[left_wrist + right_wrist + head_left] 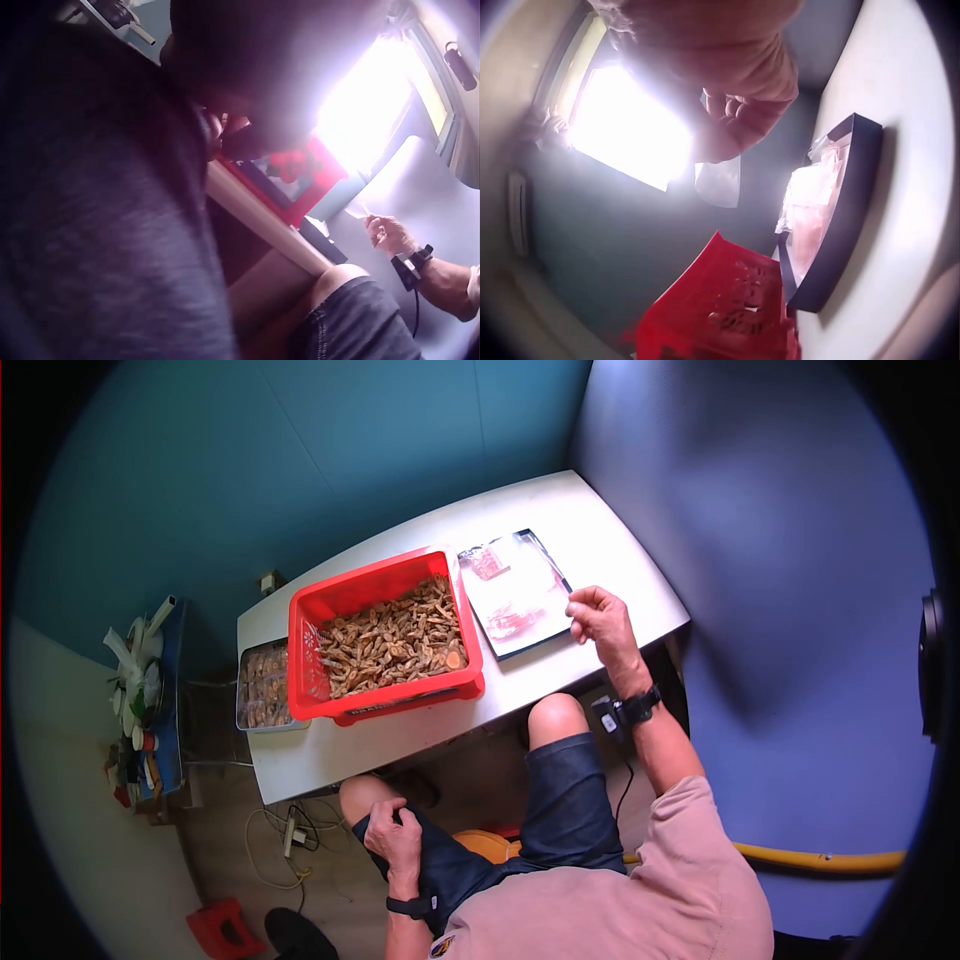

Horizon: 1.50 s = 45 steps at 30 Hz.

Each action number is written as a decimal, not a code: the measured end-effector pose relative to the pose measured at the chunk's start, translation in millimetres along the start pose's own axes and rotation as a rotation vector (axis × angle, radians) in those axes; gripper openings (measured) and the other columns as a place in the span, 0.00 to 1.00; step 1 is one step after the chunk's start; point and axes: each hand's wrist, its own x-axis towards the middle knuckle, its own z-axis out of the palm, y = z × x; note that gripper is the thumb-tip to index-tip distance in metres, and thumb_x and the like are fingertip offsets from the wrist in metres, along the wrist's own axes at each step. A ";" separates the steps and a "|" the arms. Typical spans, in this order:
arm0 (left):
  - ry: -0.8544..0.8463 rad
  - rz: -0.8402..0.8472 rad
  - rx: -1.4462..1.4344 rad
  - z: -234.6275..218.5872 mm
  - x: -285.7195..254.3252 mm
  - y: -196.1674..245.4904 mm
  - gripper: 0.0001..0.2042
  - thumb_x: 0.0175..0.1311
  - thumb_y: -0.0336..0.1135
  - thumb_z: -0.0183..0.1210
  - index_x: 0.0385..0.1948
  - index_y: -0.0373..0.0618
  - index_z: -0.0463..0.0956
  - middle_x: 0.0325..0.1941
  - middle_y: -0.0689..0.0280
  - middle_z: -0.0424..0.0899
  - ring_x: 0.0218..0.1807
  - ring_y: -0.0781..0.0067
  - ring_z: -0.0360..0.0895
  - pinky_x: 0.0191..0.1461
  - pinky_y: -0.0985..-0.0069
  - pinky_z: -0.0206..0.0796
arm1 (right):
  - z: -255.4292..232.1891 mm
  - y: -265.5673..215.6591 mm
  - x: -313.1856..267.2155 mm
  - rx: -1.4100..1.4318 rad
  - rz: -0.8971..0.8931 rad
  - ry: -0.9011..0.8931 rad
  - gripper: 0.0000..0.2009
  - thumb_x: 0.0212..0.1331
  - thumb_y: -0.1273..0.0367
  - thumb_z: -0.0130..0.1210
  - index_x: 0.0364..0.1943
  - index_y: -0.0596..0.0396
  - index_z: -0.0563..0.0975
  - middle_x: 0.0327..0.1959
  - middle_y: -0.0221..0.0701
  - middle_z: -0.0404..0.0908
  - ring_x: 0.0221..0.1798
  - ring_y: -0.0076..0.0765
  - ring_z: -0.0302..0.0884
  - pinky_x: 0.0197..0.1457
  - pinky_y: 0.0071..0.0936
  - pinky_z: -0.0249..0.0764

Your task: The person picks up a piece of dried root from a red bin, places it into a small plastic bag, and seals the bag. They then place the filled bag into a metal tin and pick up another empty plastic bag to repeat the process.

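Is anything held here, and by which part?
A clear plastic piece, pinched near one end by the right hand; the left hand shows nothing held.

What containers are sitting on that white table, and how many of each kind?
Red basket: 1
Shallow dark-sided box: 1
Tray left of the basket: 1
Total: 3 containers

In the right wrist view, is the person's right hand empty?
No, the right hand pinches a small translucent plastic piece, which hangs below it in that view.
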 end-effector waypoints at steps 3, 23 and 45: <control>-0.085 -0.159 -0.444 -5.8 1.3 15.3 0.06 0.56 0.25 0.58 0.34 0.40 0.81 0.26 0.61 0.81 0.27 0.70 0.79 0.34 0.72 0.72 | 9.4 -11.7 -43.9 0.076 0.000 -0.139 0.09 0.57 0.76 0.63 0.41 0.61 0.79 0.25 0.26 0.80 0.19 0.16 0.73 0.20 0.14 0.68; -0.903 -0.125 -0.792 -72.6 -12.0 125.1 0.08 0.66 0.30 0.60 0.39 0.34 0.83 0.29 0.62 0.87 0.31 0.79 0.82 0.35 0.80 0.74 | 40.7 -39.3 -203.2 -0.545 -0.258 -0.966 0.14 0.53 0.80 0.61 0.45 0.59 0.75 0.21 0.30 0.73 0.22 0.28 0.70 0.28 0.26 0.69; -1.105 -0.457 -1.080 -56.0 -19.1 111.0 0.09 0.63 0.34 0.61 0.29 0.37 0.82 0.23 0.72 0.79 0.25 0.86 0.73 0.27 0.85 0.66 | 48.3 -9.3 -203.6 -0.401 -0.047 -0.995 0.21 0.51 0.81 0.63 0.52 0.60 0.75 0.25 0.32 0.80 0.26 0.25 0.76 0.31 0.24 0.72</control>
